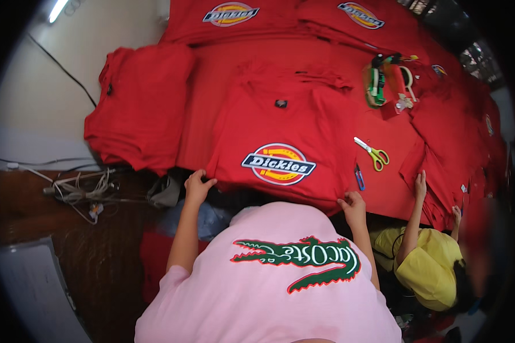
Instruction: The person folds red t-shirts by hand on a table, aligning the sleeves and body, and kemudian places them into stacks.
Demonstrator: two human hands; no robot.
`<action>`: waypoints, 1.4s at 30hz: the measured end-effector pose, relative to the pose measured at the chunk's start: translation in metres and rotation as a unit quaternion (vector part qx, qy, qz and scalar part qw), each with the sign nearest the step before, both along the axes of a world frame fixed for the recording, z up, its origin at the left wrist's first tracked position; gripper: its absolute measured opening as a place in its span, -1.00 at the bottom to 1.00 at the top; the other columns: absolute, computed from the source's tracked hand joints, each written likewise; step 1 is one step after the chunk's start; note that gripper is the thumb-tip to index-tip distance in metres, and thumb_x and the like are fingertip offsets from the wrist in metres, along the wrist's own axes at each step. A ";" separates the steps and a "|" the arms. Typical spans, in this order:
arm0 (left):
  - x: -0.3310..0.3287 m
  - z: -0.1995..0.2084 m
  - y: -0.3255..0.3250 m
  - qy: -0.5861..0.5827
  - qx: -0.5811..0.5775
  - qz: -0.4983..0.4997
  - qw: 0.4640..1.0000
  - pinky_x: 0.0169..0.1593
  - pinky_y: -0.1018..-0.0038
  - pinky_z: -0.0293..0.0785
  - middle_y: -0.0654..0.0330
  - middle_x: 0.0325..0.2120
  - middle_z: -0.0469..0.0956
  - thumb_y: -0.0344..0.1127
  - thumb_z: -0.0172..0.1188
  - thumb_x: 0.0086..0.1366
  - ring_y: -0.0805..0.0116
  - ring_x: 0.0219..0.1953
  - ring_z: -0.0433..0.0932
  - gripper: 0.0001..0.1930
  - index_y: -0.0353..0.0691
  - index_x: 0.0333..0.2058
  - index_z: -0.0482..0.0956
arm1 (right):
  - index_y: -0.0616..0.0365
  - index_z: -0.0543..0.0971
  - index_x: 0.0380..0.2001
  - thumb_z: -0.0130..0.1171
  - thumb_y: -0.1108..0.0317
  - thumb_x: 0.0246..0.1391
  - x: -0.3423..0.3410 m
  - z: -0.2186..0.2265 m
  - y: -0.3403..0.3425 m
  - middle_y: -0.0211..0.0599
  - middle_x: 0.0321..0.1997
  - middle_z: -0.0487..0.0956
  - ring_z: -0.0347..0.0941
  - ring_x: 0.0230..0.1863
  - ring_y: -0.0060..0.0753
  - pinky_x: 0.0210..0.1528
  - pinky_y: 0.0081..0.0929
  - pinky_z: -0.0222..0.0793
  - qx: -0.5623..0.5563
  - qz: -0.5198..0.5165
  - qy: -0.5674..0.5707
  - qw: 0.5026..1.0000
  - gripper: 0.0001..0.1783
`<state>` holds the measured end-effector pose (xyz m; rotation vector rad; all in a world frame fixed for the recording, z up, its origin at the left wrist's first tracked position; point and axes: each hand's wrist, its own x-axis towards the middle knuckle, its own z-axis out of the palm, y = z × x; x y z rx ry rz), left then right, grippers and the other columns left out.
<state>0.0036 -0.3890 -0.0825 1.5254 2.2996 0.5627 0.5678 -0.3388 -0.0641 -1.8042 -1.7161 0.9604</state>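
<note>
A red T-shirt [326,131] with a coloured chest print lies flat before me on top of others, its collar pointing away and its near edge at the table's front. My left hand [195,187] is at its near left corner, the cloth edge between thumb and fingers. At the near right corner, my right hand [353,207] has its fingers bent onto the edge. A blue cutter knife [359,178] and yellow-green-handled scissors [374,155] lie to the right of the shirt.
Another pile of red shirts [143,108] sits on the left, with more printed red shirts [355,26] along the far side. A small red box [392,91] holds tape and tools. On my right, a co-worker in yellow [429,268] handles red cloth. Tangled cables [88,188] are at the left.
</note>
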 end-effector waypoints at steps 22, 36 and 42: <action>0.007 0.362 0.155 -0.461 0.011 -0.188 0.867 0.08 0.55 0.53 0.22 -0.18 0.72 -0.43 0.10 0.50 0.48 -0.08 0.67 -0.73 -0.32 0.07 0.66 | 0.11 0.62 0.10 0.17 0.43 0.34 0.048 0.330 0.167 -0.51 -0.24 0.64 0.57 -0.18 -0.67 -0.10 -0.57 0.49 0.019 0.133 0.241 0.961 -0.70; 0.005 0.427 0.425 -0.496 0.398 -0.175 0.751 0.29 0.34 0.48 -0.06 0.13 0.59 -0.52 0.19 0.42 0.27 0.16 0.58 -0.51 -0.48 0.30 0.42 | 0.21 0.58 0.09 0.19 0.35 0.38 0.024 0.388 0.496 -0.31 0.05 0.63 0.62 -0.05 -0.41 0.09 -0.37 0.59 0.300 0.020 0.386 0.872 -0.71; 0.085 0.404 0.531 -0.365 0.411 -0.239 0.800 0.28 0.40 0.40 0.04 0.17 0.60 -0.45 0.30 0.34 0.32 0.15 0.56 -0.54 -0.39 0.21 0.58 | 0.17 0.29 0.48 0.20 0.44 0.29 0.078 0.413 0.541 -0.06 0.50 0.32 0.33 0.43 -0.32 0.32 -0.43 0.37 0.256 -0.054 0.286 0.922 -0.29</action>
